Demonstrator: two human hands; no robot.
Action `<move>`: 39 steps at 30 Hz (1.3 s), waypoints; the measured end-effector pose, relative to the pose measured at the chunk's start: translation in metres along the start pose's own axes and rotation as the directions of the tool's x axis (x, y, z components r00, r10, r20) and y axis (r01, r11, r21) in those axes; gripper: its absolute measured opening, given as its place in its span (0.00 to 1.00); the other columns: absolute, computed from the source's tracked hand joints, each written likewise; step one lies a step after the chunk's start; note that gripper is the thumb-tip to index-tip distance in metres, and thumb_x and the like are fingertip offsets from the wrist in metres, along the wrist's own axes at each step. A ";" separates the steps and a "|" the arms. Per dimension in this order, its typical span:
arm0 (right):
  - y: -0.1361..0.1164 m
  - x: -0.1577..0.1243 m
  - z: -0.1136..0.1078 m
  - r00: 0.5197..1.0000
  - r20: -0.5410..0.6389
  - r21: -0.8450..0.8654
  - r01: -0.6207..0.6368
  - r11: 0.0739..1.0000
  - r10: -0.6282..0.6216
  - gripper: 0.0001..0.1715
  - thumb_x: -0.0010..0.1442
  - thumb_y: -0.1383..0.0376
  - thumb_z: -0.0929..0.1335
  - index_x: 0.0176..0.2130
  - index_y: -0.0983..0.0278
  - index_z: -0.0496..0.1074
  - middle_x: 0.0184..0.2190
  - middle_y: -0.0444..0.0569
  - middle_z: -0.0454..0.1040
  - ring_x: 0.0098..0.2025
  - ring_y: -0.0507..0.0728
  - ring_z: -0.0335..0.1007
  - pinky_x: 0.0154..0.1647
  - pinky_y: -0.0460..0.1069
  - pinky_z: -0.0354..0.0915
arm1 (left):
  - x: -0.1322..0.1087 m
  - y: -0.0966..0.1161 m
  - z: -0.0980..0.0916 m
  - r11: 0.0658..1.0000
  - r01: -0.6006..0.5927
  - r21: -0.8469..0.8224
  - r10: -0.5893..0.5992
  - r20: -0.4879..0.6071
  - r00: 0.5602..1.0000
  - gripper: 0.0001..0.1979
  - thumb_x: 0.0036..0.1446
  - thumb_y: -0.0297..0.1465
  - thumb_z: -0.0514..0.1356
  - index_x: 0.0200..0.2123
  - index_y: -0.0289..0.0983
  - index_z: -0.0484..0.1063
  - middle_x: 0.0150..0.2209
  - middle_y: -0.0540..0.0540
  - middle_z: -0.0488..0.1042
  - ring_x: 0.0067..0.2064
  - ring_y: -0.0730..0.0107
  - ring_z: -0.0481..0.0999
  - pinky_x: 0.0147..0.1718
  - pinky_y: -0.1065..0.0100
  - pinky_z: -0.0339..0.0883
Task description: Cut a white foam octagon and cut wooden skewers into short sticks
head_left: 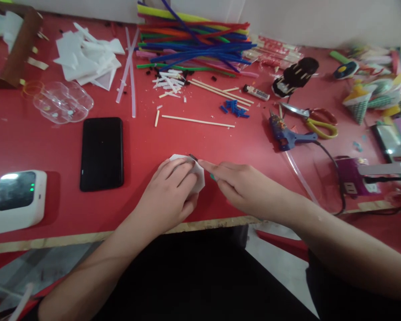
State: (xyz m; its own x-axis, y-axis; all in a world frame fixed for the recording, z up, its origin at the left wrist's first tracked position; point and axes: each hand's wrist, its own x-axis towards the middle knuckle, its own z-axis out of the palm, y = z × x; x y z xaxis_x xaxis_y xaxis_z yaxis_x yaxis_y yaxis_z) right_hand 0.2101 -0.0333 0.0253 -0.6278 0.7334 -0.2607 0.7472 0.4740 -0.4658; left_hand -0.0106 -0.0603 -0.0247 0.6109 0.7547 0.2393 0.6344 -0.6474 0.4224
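Observation:
Close to the table's front edge, my left hand (173, 191) holds a small white foam-like sheet (199, 174) down against the red tabletop, its fingers curled over it and hiding most of it. My right hand (242, 183) is closed around a craft knife, with the forefinger stretched along it. The dark blade (193, 157) of the knife touches or lies just over the sheet's far right edge. A bit of teal handle shows under the fingers; the rest is covered by the hand. Beyond the hands lies a thin wooden stick (198, 121).
On the left are a black phone (102, 154), a white device (19, 200) and white sheets (87, 55). Pipe cleaners (197, 40) lie at the back. To the right are a glue gun (289, 136), scissors (312, 119) and a purple power socket (356, 176).

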 end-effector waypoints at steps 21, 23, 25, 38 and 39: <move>-0.002 -0.009 0.003 1.000 0.000 -0.085 0.025 0.996 -0.025 0.32 0.68 0.71 0.57 0.69 0.68 0.63 0.36 0.53 0.78 0.34 0.56 0.72 0.38 0.50 0.68 | -0.001 0.000 0.003 0.997 -0.010 0.081 0.011 -0.018 1.000 0.19 0.61 0.28 0.59 0.55 0.26 0.71 0.58 0.30 0.73 0.62 0.39 0.69 0.63 0.41 0.64; -0.002 -0.011 0.002 1.000 0.008 -0.079 0.012 0.997 -0.012 0.32 0.68 0.71 0.58 0.69 0.67 0.62 0.35 0.51 0.77 0.33 0.55 0.71 0.37 0.49 0.68 | -0.001 0.001 0.003 0.996 -0.010 0.093 0.012 -0.019 1.000 0.19 0.61 0.28 0.59 0.54 0.27 0.71 0.57 0.30 0.73 0.62 0.39 0.69 0.63 0.41 0.63; -0.003 -0.014 0.001 1.000 0.014 -0.063 0.002 0.998 -0.001 0.32 0.68 0.71 0.58 0.69 0.67 0.63 0.34 0.51 0.77 0.32 0.54 0.71 0.36 0.48 0.67 | -0.001 0.001 0.003 0.995 -0.012 0.098 0.013 -0.017 1.000 0.17 0.61 0.28 0.58 0.52 0.27 0.72 0.57 0.30 0.73 0.62 0.39 0.69 0.64 0.41 0.63; -0.002 -0.038 0.010 0.990 0.065 0.056 -0.127 0.990 0.124 0.34 0.69 0.70 0.58 0.71 0.65 0.58 0.39 0.52 0.78 0.36 0.56 0.74 0.40 0.50 0.69 | 0.001 0.000 0.001 0.996 -0.031 0.088 0.031 0.000 1.000 0.14 0.64 0.29 0.57 0.49 0.28 0.73 0.56 0.30 0.73 0.62 0.42 0.69 0.65 0.42 0.62; -0.002 -0.040 0.011 0.990 0.064 0.060 -0.132 0.989 0.128 0.34 0.69 0.70 0.58 0.71 0.66 0.58 0.40 0.53 0.78 0.37 0.56 0.74 0.40 0.51 0.69 | 0.001 0.000 0.001 0.996 -0.030 0.085 0.030 0.002 1.000 0.14 0.64 0.29 0.56 0.49 0.28 0.73 0.56 0.30 0.73 0.62 0.42 0.69 0.65 0.42 0.62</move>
State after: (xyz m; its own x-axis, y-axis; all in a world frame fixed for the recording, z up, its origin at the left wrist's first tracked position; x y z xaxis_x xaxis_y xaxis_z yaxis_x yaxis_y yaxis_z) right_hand 0.2316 -0.0687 0.0269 -0.5392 0.7557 -0.3716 0.8091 0.3425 -0.4775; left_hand -0.0099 -0.0593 -0.0254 0.6306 0.7346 0.2504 0.6538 -0.6767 0.3387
